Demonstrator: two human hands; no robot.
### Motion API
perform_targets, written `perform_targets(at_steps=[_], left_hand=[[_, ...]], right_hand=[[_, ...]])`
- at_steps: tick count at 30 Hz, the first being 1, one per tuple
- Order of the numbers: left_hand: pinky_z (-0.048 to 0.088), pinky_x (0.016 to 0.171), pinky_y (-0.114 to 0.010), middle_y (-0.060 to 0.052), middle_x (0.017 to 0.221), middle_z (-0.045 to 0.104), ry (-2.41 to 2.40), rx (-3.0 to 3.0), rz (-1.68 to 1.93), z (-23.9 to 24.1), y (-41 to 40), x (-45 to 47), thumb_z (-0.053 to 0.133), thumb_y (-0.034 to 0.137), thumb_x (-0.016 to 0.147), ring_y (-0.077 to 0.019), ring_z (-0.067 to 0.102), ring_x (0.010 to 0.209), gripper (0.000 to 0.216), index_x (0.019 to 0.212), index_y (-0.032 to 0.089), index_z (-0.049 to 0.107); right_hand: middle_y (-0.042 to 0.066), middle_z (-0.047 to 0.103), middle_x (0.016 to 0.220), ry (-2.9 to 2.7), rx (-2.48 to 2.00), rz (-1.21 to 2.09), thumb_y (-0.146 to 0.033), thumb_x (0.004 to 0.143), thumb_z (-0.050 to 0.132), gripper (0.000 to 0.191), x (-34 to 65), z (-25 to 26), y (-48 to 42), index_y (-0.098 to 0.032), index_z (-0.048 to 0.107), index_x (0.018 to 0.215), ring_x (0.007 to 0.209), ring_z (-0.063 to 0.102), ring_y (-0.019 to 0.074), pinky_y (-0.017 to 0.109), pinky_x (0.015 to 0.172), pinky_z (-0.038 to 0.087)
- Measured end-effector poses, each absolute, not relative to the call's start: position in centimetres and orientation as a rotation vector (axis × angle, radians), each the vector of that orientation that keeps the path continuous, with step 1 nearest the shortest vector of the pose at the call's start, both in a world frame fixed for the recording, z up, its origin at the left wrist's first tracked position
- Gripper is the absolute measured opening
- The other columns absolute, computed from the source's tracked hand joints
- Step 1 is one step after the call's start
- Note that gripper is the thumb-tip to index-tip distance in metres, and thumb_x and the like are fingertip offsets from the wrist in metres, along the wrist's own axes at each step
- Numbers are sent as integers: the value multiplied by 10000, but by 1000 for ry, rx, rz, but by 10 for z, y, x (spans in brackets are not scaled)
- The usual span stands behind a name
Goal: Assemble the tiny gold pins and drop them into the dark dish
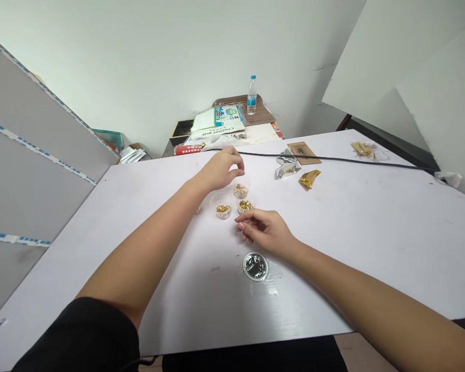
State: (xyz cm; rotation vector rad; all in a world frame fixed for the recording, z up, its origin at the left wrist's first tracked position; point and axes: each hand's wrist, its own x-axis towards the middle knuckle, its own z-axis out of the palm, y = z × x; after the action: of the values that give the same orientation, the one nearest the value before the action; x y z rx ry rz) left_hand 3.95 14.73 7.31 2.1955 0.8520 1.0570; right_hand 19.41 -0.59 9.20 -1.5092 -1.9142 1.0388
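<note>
My left hand [225, 168] is bent downward above a small clear cup of gold pieces [240, 190]. Its thumb and fingertips are drawn together, and anything between them is too small to see. My right hand [266, 230] lies low over the table, just in front of another cup of gold pieces [245, 205]. Its thumb and index finger nearly meet in a pinch, with the other fingers curled; what they hold, if anything, cannot be made out. A third cup of gold pieces [223, 211] stands to the left, beside a clear round lid [217, 199]. Nearer me, a dark disc with a pale rim [256, 266] is on the tabletop.
A black cable [333, 159] crosses the white table [372, 222]. Beyond my right hand lie a silver packet [287, 168], a gold packet [310, 179] and brown card [305, 153]. A plastic bag [368, 151] lies far right. A water bottle [251, 95] stands behind the table.
</note>
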Motion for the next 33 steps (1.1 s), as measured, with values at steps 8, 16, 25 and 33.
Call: perform_targets(at_steps=[8,16,25,33], left_hand=[[506,595,-221,-14,742,659,578,1493,1279,47,47,-3,561,251,905,-107,637,658,121,856,172,638],[550,597,-223,-23,716,675,578,1114,1068,-4,11,13,654,297,850,-102,637,622,148,914,172,698],[561,579,-208,-25,682,689,460,916,1018,-16,10,22,757,282,778,-121,678,624,218,907,137,656],[567,594,-210,-34,729,698,430,917,1055,-16,10,20,716,321,818,-120,687,658,203,878,140,646]], right_hand=[[69,712,833,-1975,-1410,917,-270,902,581,197,197,93,-5,-156,700,1010,563,633,97,246,530,568],[29,699,766,-2284,-1309,560,-213,925,572,157,200,96,-4,-182,721,967,604,642,100,252,595,553],[10,679,679,-2482,-1289,408,-218,917,594,119,196,98,-8,-185,686,849,598,603,106,240,574,492],[12,686,714,-2515,-1282,415,-210,909,603,101,196,93,-8,-180,678,848,622,600,104,236,586,481]])
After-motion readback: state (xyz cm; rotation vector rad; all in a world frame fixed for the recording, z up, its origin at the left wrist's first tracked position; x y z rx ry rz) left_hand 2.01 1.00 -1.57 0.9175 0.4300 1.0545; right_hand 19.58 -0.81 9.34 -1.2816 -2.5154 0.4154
